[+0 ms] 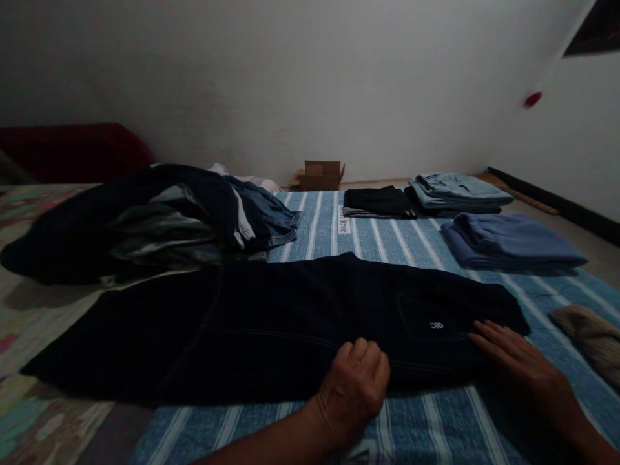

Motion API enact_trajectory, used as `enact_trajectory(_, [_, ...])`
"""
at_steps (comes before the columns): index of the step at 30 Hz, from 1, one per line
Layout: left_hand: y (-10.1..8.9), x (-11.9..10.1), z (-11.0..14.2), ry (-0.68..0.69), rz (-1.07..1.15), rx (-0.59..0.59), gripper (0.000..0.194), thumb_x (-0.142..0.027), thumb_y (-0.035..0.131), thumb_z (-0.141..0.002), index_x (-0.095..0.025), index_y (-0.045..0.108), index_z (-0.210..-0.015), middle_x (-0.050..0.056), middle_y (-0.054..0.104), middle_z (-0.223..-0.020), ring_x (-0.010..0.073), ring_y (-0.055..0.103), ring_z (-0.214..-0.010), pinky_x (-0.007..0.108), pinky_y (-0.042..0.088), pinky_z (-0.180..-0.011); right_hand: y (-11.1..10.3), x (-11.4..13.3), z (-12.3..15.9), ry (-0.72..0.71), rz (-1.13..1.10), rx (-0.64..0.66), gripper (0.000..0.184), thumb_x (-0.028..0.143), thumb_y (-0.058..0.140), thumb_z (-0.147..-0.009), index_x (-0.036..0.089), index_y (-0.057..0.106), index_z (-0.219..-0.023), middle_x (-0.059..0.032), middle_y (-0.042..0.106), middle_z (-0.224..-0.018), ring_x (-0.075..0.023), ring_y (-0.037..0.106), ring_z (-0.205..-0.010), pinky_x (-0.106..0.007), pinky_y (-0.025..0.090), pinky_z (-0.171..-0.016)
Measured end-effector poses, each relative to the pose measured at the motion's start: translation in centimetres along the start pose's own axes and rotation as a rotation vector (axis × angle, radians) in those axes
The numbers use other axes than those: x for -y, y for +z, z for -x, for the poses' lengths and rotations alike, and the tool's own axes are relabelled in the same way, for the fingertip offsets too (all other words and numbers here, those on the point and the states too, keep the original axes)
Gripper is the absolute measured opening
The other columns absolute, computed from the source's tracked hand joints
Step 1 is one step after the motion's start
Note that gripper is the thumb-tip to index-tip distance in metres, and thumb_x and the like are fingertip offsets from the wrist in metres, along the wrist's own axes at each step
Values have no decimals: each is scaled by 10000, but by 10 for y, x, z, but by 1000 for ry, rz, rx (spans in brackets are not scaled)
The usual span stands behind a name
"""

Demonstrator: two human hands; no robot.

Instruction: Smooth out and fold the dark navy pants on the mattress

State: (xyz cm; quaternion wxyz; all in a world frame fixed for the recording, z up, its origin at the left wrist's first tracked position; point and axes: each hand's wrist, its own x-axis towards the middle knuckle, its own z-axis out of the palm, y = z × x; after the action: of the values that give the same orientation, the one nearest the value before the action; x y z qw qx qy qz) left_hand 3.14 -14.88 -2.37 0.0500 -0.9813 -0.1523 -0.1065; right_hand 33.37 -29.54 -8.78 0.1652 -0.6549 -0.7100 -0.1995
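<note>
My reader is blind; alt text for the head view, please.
A curled left hand and flat right hand touch a long dark cloth garment partly on a blue, white-striped sheet, with a rumpled clothes heap and folded garments beyond.

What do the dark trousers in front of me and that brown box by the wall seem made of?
Dark trousers: probably matte fabric, maybe cotton; pale stitched seams show, but it's too dark to see the weave. Brown box: likely cardboard with a dull finish, judging by its thin, stiff flaps.
</note>
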Motion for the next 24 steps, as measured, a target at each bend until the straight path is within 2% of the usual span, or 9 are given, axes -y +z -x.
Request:
enact_trajectory(2, [-1, 5, 9, -54, 1, -34, 198, -91, 367, -859, -122, 533, -963, 77, 524, -891, 194, 455, -757, 328, 416, -633, 2, -3, 3, -7, -5, 9, 422, 165, 340, -863, 207, 539, -1233, -85, 514, -1316, -265, 456, -1222, -463, 365, -1019])
enact_trajectory(5, [-2, 15, 24, -123, -2, -85, 228, -57, 340, -858, -119, 546, -932, 78, 532, -864, 195, 451, -745, 327, 412, -636, 5, -8, 7, -89, 10, -7, 441, 157, 372, -843, 201, 519, -1257, -88, 507, -1324, -266, 472, -1208, -442, 378, -1007])
enact_trajectory(11, [0, 24, 40, -85, 19, -153, 268, -68, 286, -893, -130, 545, -864, 64, 516, -788, 179, 430, -693, 307, 390, -602, -4, -4, 1, -44, 33, 43, 462, 160, 354, -832, 170, 506, -1268, -133, 501, -1316, -329, 459, -1206, -530, 399, -945])
enact_trajectory(13, [1, 24, 40, -79, 24, -155, 264, -71, 287, -896, -131, 541, -859, 63, 515, -790, 176, 432, -699, 303, 388, -608, -13, 6, -12, -88, 47, 40, 497, 168, 354, -828, 174, 468, -1311, -140, 473, -1342, -338, 452, -1210, -541, 396, -935])
enact_trajectory(16, [2, 22, 40, -75, 41, -136, 238, -87, 308, -896, -131, 538, -852, 56, 510, -786, 172, 433, -697, 298, 384, -609, -21, 36, -38, -193, -3, 6, 536, 187, 381, -827, 195, 407, -1362, -120, 423, -1388, -313, 430, -1235, -498, 399, -944])
enact_trajectory(20, [3, 20, 43, -69, 42, -105, 217, -111, 326, -899, -124, 542, -881, 49, 507, -787, 162, 437, -681, 293, 378, -592, -10, 83, -61, -381, -128, -13, 512, 150, 415, -800, 197, 476, -1305, -93, 463, -1362, -261, 414, -1257, -386, 469, -890])
enact_trajectory(24, [0, 23, 54, -118, 49, -134, 249, -111, 309, -898, -122, 556, -929, 63, 546, -837, 162, 462, -704, 300, 405, -616, 2, 98, -64, -416, -164, -4, 505, 140, 402, -798, 169, 484, -1295, -105, 518, -1309, -238, 485, -1199, -343, 512, -836])
